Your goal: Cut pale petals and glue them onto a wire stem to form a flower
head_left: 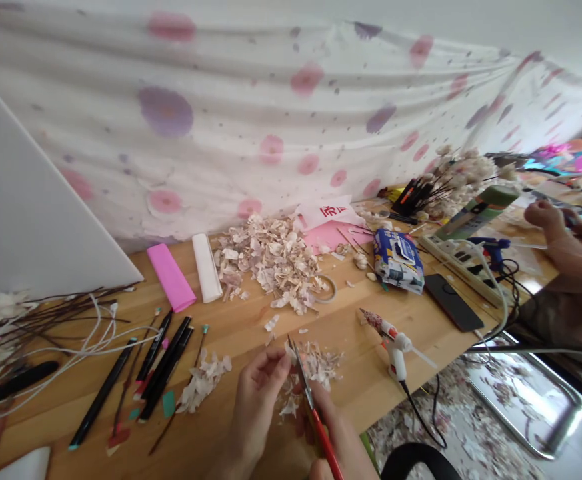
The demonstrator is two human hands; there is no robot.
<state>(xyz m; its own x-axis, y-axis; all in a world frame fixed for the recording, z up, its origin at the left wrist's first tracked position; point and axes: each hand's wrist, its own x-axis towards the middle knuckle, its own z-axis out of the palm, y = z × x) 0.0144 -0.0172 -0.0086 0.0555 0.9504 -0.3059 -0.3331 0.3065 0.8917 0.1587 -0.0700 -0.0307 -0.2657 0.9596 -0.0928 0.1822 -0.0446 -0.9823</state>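
Note:
My left hand [257,397] pinches a small pale petal-like piece [289,352] between thumb and fingertips. In my right hand [338,423] is a pair of scissors [323,435] with red handles. Their blades point away from me and lie close beside the pale piece; whether they touch it I cannot make out. Loose cream scraps [325,365] lie on the wooden table [251,327] just behind the blades. A large heap of similar dried petals [275,257] sits farther back.
A hot glue gun [395,353], a phone [453,303], a blue packet [399,257] and a power strip [471,267] are to the right. Black markers [165,367] and white cables [85,347] lie left. Pink [171,277] and white [205,267] folded paper lies behind. Another person's hands [565,233] are far right.

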